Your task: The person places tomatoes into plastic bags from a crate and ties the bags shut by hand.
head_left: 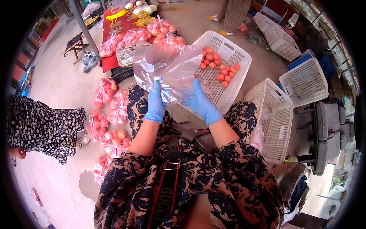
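A clear plastic bag (167,63) spreads out in front of me, flat and wrinkled, with no tomatoes visible in it. My left hand (155,105), in a blue glove, is closed on the bag's near edge. At the bag's right side is my right hand (204,103), also gloved, its thumb raised and fingers stretched apart towards the left. Whether those fingers touch the film is hard to tell. Just beyond it, a white plastic crate (239,70) holds loose red tomatoes (209,58) in its far part; the bag covers part of its left side.
Tied bags of tomatoes (116,107) line the floor at left. More filled bags (135,37) lie on a red-covered table (110,63). Other white crates (272,118) and a grey chair (327,133) stand at right. A person in a floral dress (42,122) is at left; another person's legs (233,17) are ahead.
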A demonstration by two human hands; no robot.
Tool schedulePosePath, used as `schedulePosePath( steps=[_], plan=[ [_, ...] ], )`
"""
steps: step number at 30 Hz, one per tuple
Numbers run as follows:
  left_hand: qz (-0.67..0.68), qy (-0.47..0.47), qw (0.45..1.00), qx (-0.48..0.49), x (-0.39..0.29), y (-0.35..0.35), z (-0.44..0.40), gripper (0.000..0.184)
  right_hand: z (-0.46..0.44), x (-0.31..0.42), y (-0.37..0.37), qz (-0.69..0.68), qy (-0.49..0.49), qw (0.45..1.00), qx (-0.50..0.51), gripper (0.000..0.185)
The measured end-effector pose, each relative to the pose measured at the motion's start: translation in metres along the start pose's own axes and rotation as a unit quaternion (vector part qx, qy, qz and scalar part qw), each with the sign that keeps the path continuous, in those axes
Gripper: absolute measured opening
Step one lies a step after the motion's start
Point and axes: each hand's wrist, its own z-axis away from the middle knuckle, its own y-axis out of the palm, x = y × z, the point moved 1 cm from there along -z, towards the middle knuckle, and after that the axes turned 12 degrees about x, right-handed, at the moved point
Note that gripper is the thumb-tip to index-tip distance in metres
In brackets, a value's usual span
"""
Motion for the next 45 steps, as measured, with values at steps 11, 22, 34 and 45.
schedulePosePath(
  steps=[11,22,34,45],
  plan=[
    [-0.103,-0.034,0.994,-0.008,0.017,-0.036,-0.008,0.011,0.006,0.019,-0.039,0.154,-0.084,0.977,-0.125,0.025],
    [-0.588,0.163,0.777,0.155,-0.007,0.037,0.02,0.039,0.004,0.009,-0.027,0.272,-0.045,0.958,-0.08,0.025],
    [-0.556,-0.009,0.812,0.175,0.024,0.044,0.026,0.017,0.002,0.006,-0.035,0.335,-0.043,0.931,-0.136,0.037],
    [-0.215,0.012,0.971,0.101,0.029,-0.002,0.007,0.012,0.026,0.007,-0.047,0.458,-0.073,0.88,-0.102,0.04]
  ],
)
